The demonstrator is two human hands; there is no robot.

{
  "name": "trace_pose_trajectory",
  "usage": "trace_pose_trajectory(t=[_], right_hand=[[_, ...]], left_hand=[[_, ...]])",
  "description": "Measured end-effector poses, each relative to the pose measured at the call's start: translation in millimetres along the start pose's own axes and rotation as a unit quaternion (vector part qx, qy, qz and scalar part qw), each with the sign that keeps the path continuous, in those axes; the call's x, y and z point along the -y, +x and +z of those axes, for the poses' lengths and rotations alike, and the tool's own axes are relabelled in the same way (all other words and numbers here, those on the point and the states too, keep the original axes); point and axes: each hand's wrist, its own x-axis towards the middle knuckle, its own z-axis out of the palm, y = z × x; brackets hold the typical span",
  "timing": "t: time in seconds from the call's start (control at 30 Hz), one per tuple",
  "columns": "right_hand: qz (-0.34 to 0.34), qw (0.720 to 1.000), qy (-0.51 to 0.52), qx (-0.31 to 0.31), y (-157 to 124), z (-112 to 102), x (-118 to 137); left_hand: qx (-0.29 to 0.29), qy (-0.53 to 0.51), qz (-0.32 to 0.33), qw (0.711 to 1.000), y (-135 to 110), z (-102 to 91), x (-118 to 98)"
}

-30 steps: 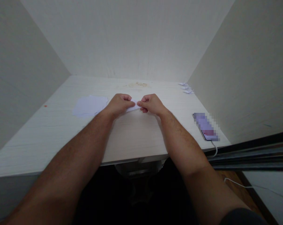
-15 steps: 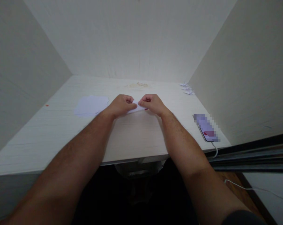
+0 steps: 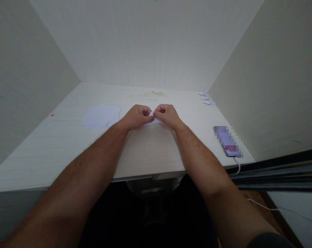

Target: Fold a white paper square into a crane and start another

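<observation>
A small white piece of paper (image 3: pixel 154 121), seemingly folded, is pinched between my two hands over the middle of the white desk (image 3: pixel 151 151). My left hand (image 3: pixel 139 116) grips its left part, thumb on top and fingers curled. On the right side my right hand (image 3: pixel 167 115) holds it the same way, with thumb and forefinger near the paper's upper edge. The fingertips of both hands almost meet. Much of the paper is hidden under the hands.
To the left lies a stack of white paper sheets (image 3: pixel 101 115). Several small folded paper pieces (image 3: pixel 207 99) rest in the far right corner. A phone (image 3: pixel 227 141) with a white cable (image 3: pixel 238 166) lies near the right edge. Panels (image 3: pixel 145 41) enclose the desk at the back and sides.
My left hand has shifted slightly right, closer to my right hand, and its thumb covers more of the paper. My right hand has hardly moved.
</observation>
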Motion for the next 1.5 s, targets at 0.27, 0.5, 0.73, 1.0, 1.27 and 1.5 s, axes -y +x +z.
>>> trace_pose_trajectory(t=[0.27,0.5,0.73,1.0,1.27,1.5], right_hand=[[-0.030,0.998,-0.054,0.013,2,1,-2],[-0.022,0.999,-0.026,0.019,2,2,-1],[-0.043,0.997,-0.059,0.038,2,-1,1],[-0.052,0.996,-0.070,-0.007,4,2,-6],[-0.066,0.985,-0.161,0.000,3,-1,-1],[-0.062,0.983,-0.174,0.012,1,-4,3]], left_hand=[[0.020,0.031,-0.002,0.999,2,2.7,1],[0.001,0.045,0.009,0.999,5,2.3,11],[0.002,0.063,0.007,0.998,5,3.4,9],[-0.044,0.035,0.027,0.998,6,1.4,9],[-0.052,-0.046,-0.016,0.997,5,3.4,11],[-0.062,-0.089,-0.052,0.993,6,3.9,14]])
